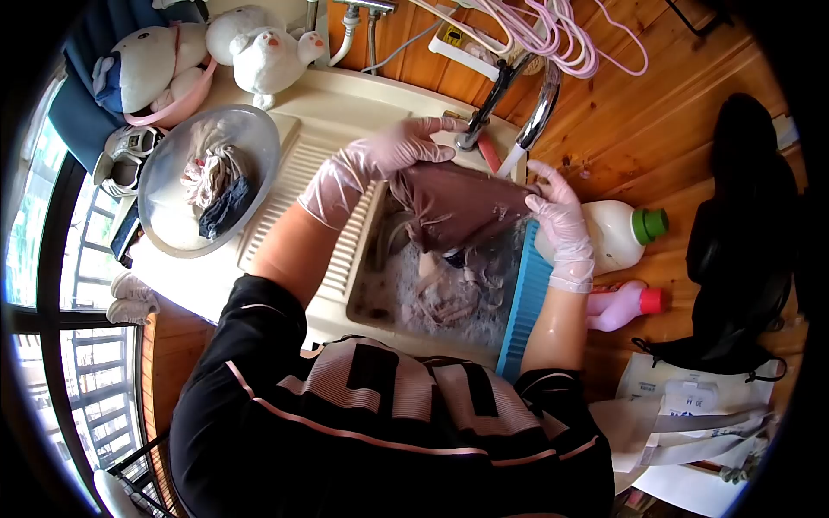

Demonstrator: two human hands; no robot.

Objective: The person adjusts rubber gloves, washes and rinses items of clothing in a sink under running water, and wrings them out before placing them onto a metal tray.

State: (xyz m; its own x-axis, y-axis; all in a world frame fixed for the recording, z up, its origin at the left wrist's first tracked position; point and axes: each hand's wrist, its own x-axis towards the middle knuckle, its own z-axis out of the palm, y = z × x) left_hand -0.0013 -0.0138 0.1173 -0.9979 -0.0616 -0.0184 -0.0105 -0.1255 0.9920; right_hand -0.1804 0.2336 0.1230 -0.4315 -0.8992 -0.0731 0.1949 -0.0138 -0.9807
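Note:
A wet brown cloth (466, 203), its garment type unclear, is stretched between my hands above the sink (356, 289). My left hand (401, 151), in a thin translucent glove, grips its upper left edge close to the tap's base. Gloved likewise, my right hand (560, 216) pinches the right edge beside the chrome faucet (540, 108), where water seems to run. Below the cloth, pale and dark laundry (445, 298) soaks in sudsy water. A blue ridged washboard (521, 298) stands along the sink's right side, under my right forearm.
On the left drainboard (298, 186) stands a translucent basin (164, 246) with crumpled clothes. White plush toys (263, 65) and shoes (129, 147) sit beyond it. A green-capped white bottle (609, 237) and a red-capped pink bottle (617, 306) are to the right.

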